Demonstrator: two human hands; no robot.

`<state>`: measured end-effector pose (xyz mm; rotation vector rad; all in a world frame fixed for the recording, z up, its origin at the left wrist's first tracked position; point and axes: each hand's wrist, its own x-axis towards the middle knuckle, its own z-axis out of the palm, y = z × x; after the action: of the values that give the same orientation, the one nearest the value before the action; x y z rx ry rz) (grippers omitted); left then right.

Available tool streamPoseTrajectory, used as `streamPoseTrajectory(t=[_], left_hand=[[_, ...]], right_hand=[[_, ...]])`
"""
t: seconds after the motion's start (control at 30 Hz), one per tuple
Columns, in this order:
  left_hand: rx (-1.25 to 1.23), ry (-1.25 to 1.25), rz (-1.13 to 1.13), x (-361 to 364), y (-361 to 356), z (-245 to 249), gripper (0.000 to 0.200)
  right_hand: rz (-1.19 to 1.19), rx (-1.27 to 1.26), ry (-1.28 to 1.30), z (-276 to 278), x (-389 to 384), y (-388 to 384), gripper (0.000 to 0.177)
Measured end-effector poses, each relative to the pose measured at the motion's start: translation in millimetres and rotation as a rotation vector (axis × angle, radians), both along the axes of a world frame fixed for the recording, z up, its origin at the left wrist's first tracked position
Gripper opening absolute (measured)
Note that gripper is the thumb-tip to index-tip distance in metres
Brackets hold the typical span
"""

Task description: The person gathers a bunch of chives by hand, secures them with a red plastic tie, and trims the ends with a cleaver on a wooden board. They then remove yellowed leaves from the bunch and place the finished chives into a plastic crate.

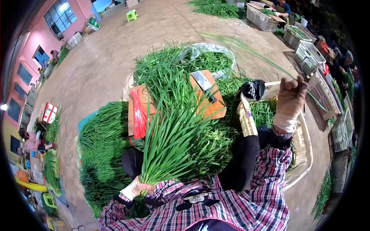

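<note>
Low against my checked shirt, my left hand (135, 188) has its fingers closed tight around the stem end of a bunch of chives (169, 142), whose leaves fan upward and hide part of what lies beyond. Off to the right, my wrapped right hand (291, 101) is raised, fingers curled shut on a thin, blurred green leaf (266, 57). Behind the bunch, a cleaver (203, 84) lies on a wooden board (214, 109), with a bundle of red ties (139, 115) on a second board beside it. Heaped loose chives (102, 142) surround both. A white basket (306, 146) sits under my right arm, and crates (262, 19) line the far concrete floor (108, 57).
</note>
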<state>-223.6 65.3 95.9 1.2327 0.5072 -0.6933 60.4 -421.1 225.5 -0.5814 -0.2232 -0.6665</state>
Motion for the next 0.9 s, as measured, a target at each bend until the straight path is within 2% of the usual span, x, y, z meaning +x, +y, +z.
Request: streamPoseTrajectory(t=[0.03,0.1,0.17,0.2,0.23,0.27,0.33,0.37,0.43,0.5,0.53,0.57,0.7,0.73,0.77,0.8,0.9], left_hand=[[0.028,0.01,-0.01,-1,2,0,0.053],[0.015,-0.002,-0.011,-8,8,-12,0.053],[0.037,-0.034,-0.008,-10,1,-3,0.051],[0.078,-0.068,-0.008,-9,-2,4,0.05],[0.12,-0.095,-0.014,-12,-4,8,0.05],[0.032,-0.045,-0.007,-15,1,6,0.053],[0.101,-0.039,-0.021,-22,4,9,0.056],[0.164,-0.035,-0.013,-23,3,10,0.056],[0.154,-0.178,0.059,-28,-2,7,0.057],[0.208,-0.273,0.05,-32,1,0,0.057],[0.126,-0.166,0.038,-37,10,1,0.059],[0.133,-0.167,0.029,-38,14,-1,0.059],[0.171,-0.163,0.018,-41,33,-28,0.055],[0.126,-0.145,0.073,-42,33,-31,0.051],[0.083,-0.126,0.128,-43,35,-34,0.048],[0.202,-0.255,-0.014,-37,16,-7,0.04],[0.237,-0.192,-0.02,-35,6,6,0.034]], right_hand=[[0.005,-0.017,-0.137,7,5,1,0.035],[-0.111,-0.035,-0.229,26,24,12,0.038],[-0.286,-0.019,-0.153,66,40,59,0.039],[-0.265,-0.227,-0.183,40,106,43,0.041],[-0.087,-0.365,-0.168,23,145,46,0.043],[0.078,-0.521,-0.145,6,184,50,0.045],[0.262,-1.01,0.149,21,162,101,0.047],[0.106,-1.42,0.387,33,136,107,0.046],[0.29,-1.089,0.408,18,101,108,0.041],[0.426,-0.966,0.369,-12,69,91,0.036],[0.476,-0.871,0.449,-23,52,86,0.035],[0.479,-0.784,0.475,-40,40,80,0.034],[0.6,-0.652,0.521,-92,2,63,0.033],[0.714,-0.591,0.527,-93,-8,58,0.031],[0.725,-0.621,0.54,-96,-13,59,0.03],[0.758,-0.586,0.551,-95,-21,62,0.03],[0.877,-0.602,0.545,-88,-39,80,0.033]])
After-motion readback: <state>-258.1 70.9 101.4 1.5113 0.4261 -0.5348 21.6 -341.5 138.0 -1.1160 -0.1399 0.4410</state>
